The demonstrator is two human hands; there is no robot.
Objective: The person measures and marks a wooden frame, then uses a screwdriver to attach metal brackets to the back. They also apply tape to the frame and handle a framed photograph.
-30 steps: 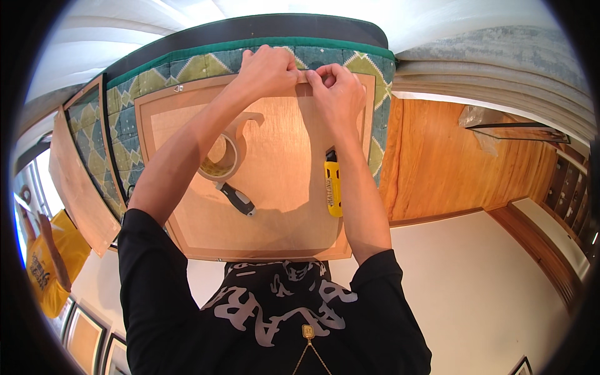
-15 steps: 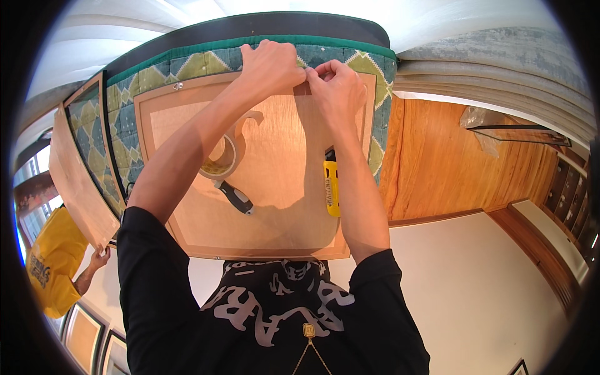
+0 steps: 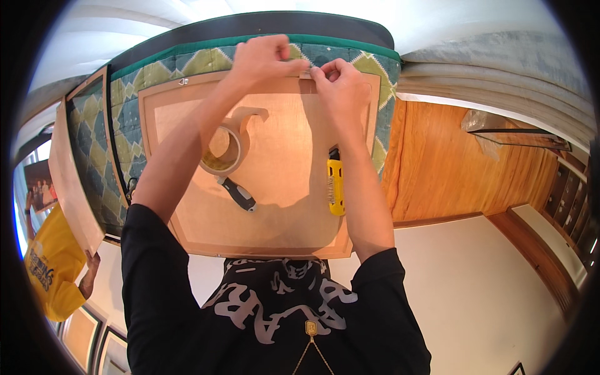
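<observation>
A large picture frame [image 3: 275, 219] lies back side up, its wooden back panel edged with brown tape. My left hand [image 3: 262, 59] is over its far edge, fingers loosely curled and apart from the outstretched thumb. That thumb reaches toward a small pale piece [image 3: 305, 74] on the edge, too small to name. Right beside it my right hand [image 3: 340, 84] is closed in a pinch; what it grips is hidden. On the panel lie a roll of tape [image 3: 236, 150] with a loose end, a black-and-grey tool handle [image 3: 239, 195] and a yellow utility knife [image 3: 335, 186] beside my right forearm.
Under the frame is a green patterned quilted cover [image 3: 206, 60]. At the left, a co-worker in a yellow shirt [image 3: 53, 256] holds a wooden panel [image 3: 75, 181]. To the right are a wood-grain surface [image 3: 450, 169] and a plastic-wrapped frame [image 3: 519, 135]. More frames [image 3: 81, 328] stand lower left.
My left fingers have lifted away from the right hand's fingertips, leaving the thumb stretched toward the edge. The right hand stays pinched. The co-worker's panel has shifted slightly.
</observation>
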